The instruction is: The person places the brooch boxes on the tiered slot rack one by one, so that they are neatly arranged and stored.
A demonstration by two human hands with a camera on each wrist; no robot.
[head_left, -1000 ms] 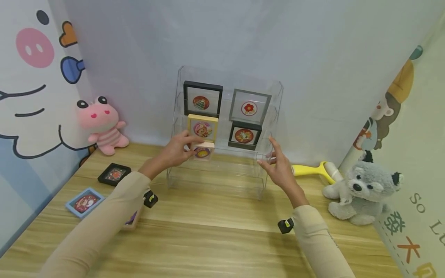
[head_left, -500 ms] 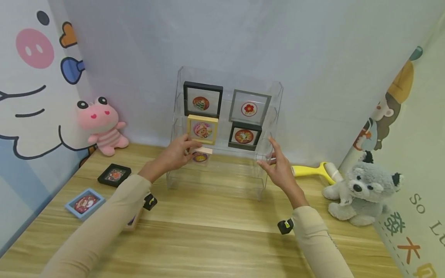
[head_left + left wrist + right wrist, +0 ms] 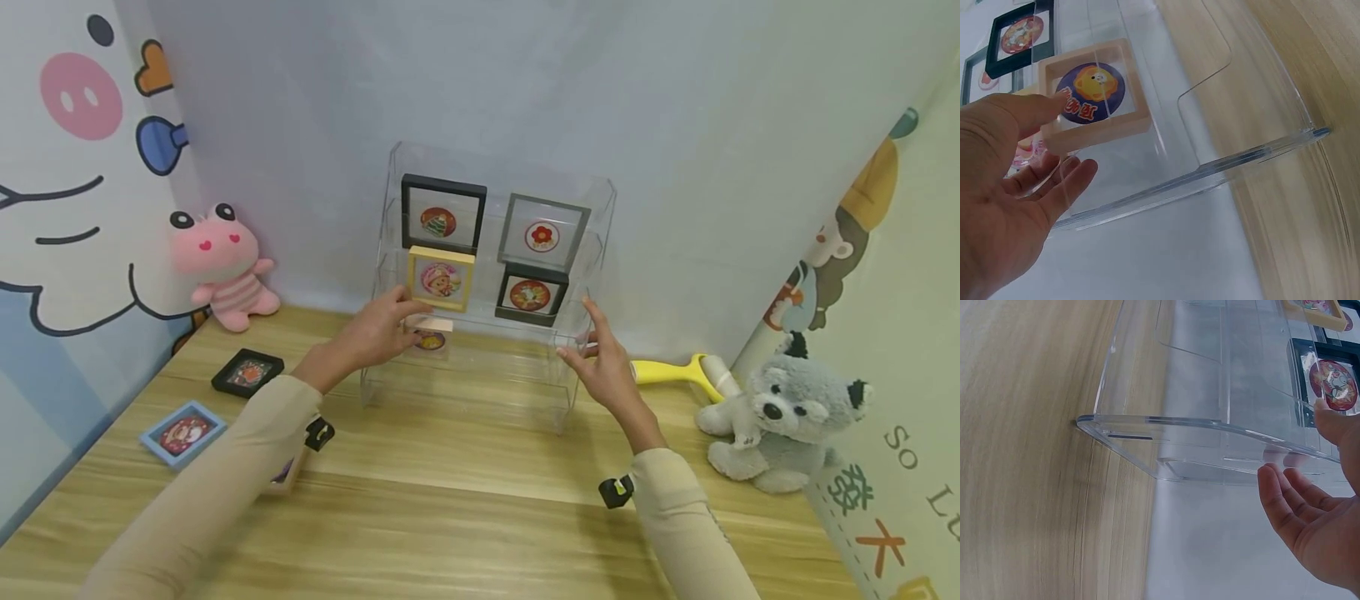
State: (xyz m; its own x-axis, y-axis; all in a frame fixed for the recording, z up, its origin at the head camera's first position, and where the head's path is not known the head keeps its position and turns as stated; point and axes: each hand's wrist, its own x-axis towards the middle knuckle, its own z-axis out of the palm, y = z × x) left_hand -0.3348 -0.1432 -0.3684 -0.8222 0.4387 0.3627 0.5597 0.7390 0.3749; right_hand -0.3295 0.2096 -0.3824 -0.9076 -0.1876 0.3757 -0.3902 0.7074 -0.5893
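On clear stand's (image 3: 480, 392) lowest tier, pink frame (image 3: 1092, 95) touching left hand's (image 3: 1004, 181) thumb tip

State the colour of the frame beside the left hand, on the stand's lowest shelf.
The small frame is pale pink-beige, around a purple and yellow badge; the left wrist view shows it best.

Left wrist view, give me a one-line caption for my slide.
Left hand touching a small pink-framed badge on a tier of a clear acrylic display stand set on a wooden table.

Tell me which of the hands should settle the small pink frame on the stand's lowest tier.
Left. The left hand already touches the pink frame in the clear stand; the right hand is open by the stand's right side, away from that frame.
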